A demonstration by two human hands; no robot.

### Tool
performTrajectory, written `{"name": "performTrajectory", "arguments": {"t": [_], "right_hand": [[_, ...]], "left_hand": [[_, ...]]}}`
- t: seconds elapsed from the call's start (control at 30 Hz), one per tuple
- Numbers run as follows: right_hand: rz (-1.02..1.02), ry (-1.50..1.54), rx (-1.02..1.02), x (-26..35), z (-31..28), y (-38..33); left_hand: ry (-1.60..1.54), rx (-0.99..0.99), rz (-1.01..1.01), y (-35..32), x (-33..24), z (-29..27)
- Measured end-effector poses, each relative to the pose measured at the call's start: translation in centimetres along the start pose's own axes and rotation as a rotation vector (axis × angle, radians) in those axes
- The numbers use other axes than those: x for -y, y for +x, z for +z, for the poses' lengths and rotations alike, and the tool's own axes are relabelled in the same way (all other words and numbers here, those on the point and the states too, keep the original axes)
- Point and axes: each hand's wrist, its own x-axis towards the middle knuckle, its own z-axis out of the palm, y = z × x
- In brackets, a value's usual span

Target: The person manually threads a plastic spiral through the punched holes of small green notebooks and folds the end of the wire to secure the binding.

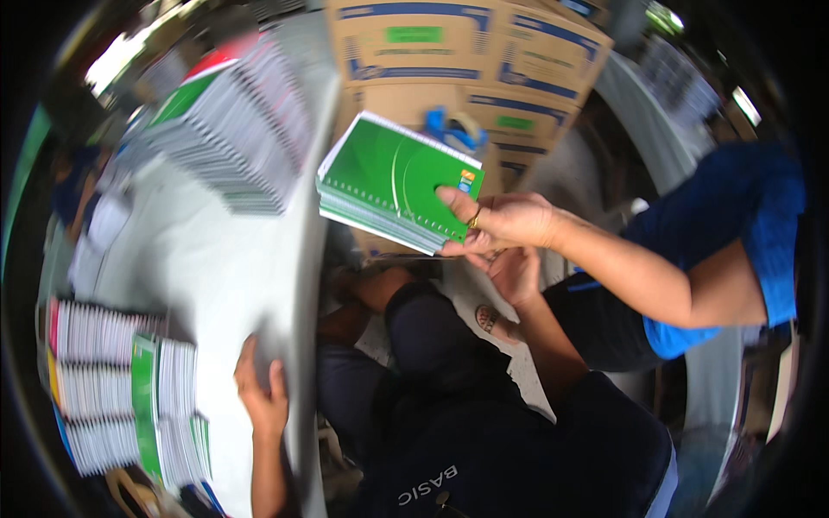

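Head view: a stack of green spiral notebooks (389,173) is in a co-worker's hand (514,220), beside the white worktop (233,268); the right grip (515,276) is just below, its hold unclear. The left grip (262,393), fingers parted, holds nothing near the worktop's edge. Cardboard boxes (414,47) are piled beyond.

Grn-cvr nbk stack (387,180), tilted, held up in co-wkr's hand (509,221).

Wearer's hands (262,393): two; co-worker's hand (521,220): one; held notebook stack (389,177): one
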Motion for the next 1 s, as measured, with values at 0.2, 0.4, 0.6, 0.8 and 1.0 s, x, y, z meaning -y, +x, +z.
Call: {"name": "performTrajectory", "arguments": {"t": [0.2,0.4,0.6,0.8,1.0], "right_hand": [[0.403,-0.353,0.437,-4.0,9.8,6.2],[0.810,0.119,0.551,-11.7,15.3,11.5],[0.810,0.320,0.766,-17.2,16.8,12.0],[0.481,-0.500,0.759,-18.4,19.2,10.2],[0.555,-0.357,0.627,-18.0,19.3,9.7]], "left_hand": [[-0.271,-0.177,0.033,-1.3,-1.0,-1.4],[-0.097,-0.267,0.101,-4.1,0.5,-3.9],[-0.346,-0.204,-0.180,-4.8,4.5,-2.3],[-0.374,-0.170,-0.201,-4.8,5.6,-1.9],[-0.332,-0.179,-0.166,-5.0,5.3,-2.2]]}}
